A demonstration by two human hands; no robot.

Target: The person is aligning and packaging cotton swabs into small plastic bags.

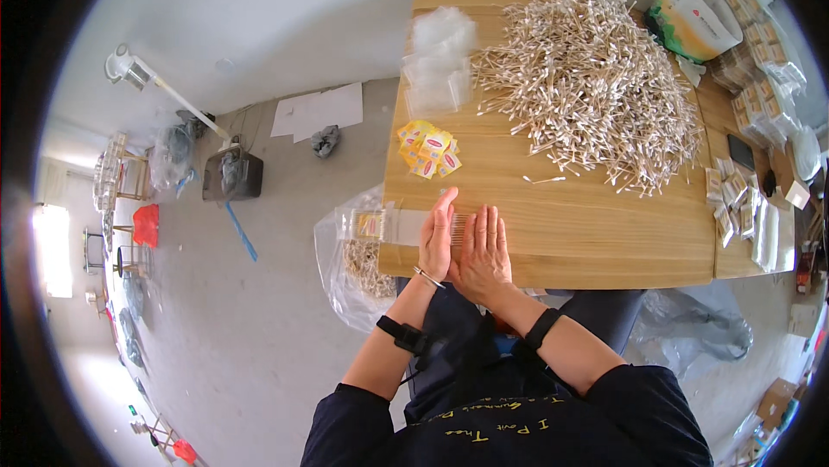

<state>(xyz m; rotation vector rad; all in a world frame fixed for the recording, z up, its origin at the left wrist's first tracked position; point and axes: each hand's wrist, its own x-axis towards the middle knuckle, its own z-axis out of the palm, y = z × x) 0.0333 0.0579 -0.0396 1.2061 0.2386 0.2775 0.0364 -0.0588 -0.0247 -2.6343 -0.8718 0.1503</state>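
Near the table's front left corner, a small row of cotton swabs (458, 227) lies between my two hands. My left hand (434, 238) stands on its edge against the row's left side, its fingers stretched upward. Flat beside it, my right hand (484, 251) has straight fingers over the row's right side; the hands partly hide the swabs. Left of my left hand, a clear plastic packet (370, 225) with a yellow card and swabs inside lies at the table's edge. Farther back is a small heap of yellow printed cards (429, 148).
A large pile of loose cotton swabs (596, 87) covers the table's back right, with clear bags (439, 61) at its left. A white tub (693, 16) and stacked packs (767, 95) stand at right. Below the left edge hangs a plastic bag of swabs (363, 268).
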